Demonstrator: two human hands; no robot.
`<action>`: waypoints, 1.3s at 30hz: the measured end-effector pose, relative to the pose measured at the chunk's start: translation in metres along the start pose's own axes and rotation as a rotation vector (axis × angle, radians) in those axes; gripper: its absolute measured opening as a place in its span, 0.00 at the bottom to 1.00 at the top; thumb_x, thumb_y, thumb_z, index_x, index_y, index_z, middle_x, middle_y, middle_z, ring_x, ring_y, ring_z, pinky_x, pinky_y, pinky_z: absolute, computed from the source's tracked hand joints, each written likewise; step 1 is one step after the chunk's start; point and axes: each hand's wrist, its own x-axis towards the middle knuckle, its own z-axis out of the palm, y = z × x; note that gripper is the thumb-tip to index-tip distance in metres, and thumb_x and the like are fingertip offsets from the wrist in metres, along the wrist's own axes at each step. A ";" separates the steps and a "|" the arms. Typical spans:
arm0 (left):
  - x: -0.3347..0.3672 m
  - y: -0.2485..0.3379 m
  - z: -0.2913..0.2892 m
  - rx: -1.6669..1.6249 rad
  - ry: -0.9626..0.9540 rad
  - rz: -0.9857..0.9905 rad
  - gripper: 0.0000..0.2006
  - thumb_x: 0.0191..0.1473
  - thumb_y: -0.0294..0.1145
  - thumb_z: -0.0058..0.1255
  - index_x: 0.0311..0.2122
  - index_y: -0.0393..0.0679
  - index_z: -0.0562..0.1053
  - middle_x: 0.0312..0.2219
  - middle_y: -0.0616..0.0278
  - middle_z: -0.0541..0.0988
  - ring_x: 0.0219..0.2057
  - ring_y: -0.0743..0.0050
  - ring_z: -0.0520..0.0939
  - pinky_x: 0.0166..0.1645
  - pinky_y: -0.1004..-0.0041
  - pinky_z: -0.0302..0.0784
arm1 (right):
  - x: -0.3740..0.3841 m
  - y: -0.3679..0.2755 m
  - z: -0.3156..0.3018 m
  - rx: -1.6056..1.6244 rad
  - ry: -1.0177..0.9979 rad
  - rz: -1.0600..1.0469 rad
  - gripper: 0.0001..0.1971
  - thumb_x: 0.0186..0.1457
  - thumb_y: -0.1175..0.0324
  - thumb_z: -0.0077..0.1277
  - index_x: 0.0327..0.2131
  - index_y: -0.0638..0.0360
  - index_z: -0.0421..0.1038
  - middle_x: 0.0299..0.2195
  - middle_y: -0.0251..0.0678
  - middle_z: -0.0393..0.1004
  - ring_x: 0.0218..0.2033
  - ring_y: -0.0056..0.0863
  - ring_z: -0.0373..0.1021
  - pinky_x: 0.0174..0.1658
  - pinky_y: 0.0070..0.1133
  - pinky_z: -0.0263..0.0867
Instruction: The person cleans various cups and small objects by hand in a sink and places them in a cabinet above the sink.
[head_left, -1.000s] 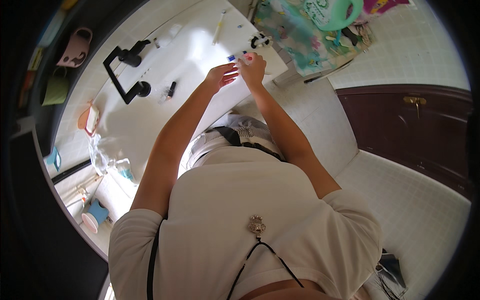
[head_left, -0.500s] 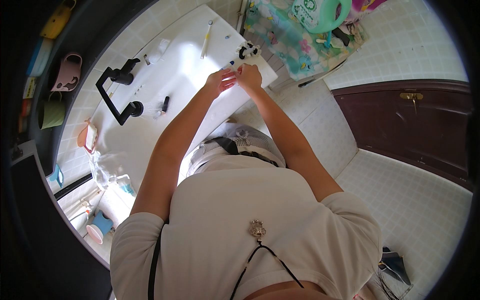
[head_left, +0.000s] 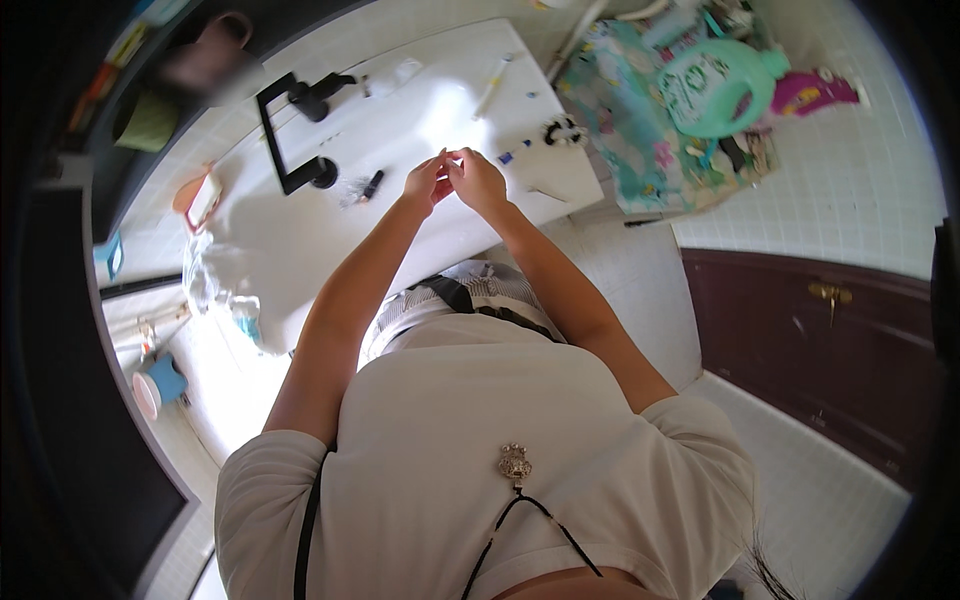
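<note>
Over the white counter's front edge, my left hand (head_left: 427, 186) and my right hand (head_left: 479, 181) meet with curled fingers and touching tips. Whatever lies between the fingertips is too small or hidden to make out. Just right of my right hand is a small blue-and-white item (head_left: 514, 152). A thin stick (head_left: 546, 193) lies near the counter's right end. Left of my left hand rests a brush with a black handle (head_left: 372, 186) and spread bristles. Beyond the hands lies a white-and-yellow toothbrush (head_left: 493, 88), and a black-and-white scrunchie (head_left: 565, 131) sits at the right.
A black faucet (head_left: 322, 173) rises from the counter at left. At its left end are a soap dish (head_left: 203, 198) and a crumpled clear plastic bag (head_left: 205, 270). A green detergent jug (head_left: 715, 90) stands on a flowered cloth (head_left: 625, 150) at right. A dark red door (head_left: 790, 330) is beyond.
The view has turned, shifting the counter rightward in the picture. My joined hands have moved left along the counter, away from the scrunchie. The blue-and-white item and thin stick now show plainly.
</note>
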 end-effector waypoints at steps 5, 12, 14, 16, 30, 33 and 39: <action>-0.016 0.012 -0.068 -0.106 0.206 0.118 0.10 0.52 0.40 0.48 0.37 0.49 0.72 0.31 0.67 0.75 0.31 0.76 0.76 0.36 0.77 0.73 | 0.012 -0.043 0.048 -0.065 -0.291 -0.029 0.15 0.53 0.57 0.40 0.35 0.58 0.68 0.30 0.41 0.73 0.31 0.38 0.70 0.33 0.29 0.64; -0.038 0.035 -0.123 -0.121 0.390 0.143 0.10 0.50 0.44 0.50 0.35 0.53 0.74 0.28 0.74 0.73 0.36 0.82 0.71 0.40 0.75 0.66 | 0.033 -0.081 0.098 0.380 -0.595 0.107 0.17 0.55 0.55 0.41 0.30 0.61 0.67 0.21 0.34 0.70 0.19 0.23 0.67 0.24 0.21 0.64; -0.037 0.034 -0.136 -0.149 0.404 0.153 0.09 0.50 0.41 0.48 0.35 0.53 0.73 0.27 0.74 0.73 0.35 0.81 0.72 0.40 0.75 0.66 | 0.039 -0.092 0.107 0.575 -0.746 0.283 0.14 0.57 0.59 0.38 0.28 0.60 0.66 0.19 0.30 0.67 0.18 0.19 0.65 0.19 0.16 0.62; -0.035 0.034 -0.142 -0.179 0.346 0.177 0.08 0.53 0.34 0.40 0.33 0.48 0.72 0.24 0.69 0.72 0.30 0.77 0.74 0.39 0.71 0.69 | 0.044 -0.092 0.116 0.656 -0.792 0.347 0.13 0.57 0.60 0.38 0.29 0.60 0.65 0.20 0.30 0.67 0.18 0.19 0.65 0.19 0.16 0.62; -0.038 0.031 -0.141 -0.532 0.231 0.181 0.21 0.55 0.49 0.28 0.37 0.42 0.68 0.34 0.56 0.74 0.37 0.63 0.75 0.45 0.63 0.69 | 0.052 -0.109 0.159 0.697 -0.751 0.513 0.12 0.50 0.62 0.45 0.33 0.59 0.72 0.27 0.32 0.72 0.28 0.18 0.66 0.31 0.19 0.62; -0.034 0.030 -0.148 -0.613 0.262 0.182 0.20 0.55 0.50 0.31 0.35 0.44 0.69 0.33 0.58 0.74 0.36 0.64 0.75 0.43 0.63 0.69 | 0.050 -0.108 0.162 0.847 -0.776 0.534 0.10 0.50 0.63 0.47 0.29 0.59 0.71 0.24 0.30 0.71 0.27 0.17 0.66 0.30 0.17 0.63; -0.035 0.037 -0.136 -0.640 0.246 0.191 0.18 0.54 0.51 0.33 0.29 0.47 0.68 0.22 0.64 0.73 0.28 0.69 0.74 0.37 0.65 0.69 | 0.048 -0.113 0.158 0.906 -0.673 0.527 0.07 0.51 0.66 0.44 0.25 0.57 0.68 0.23 0.29 0.69 0.22 0.16 0.64 0.24 0.17 0.62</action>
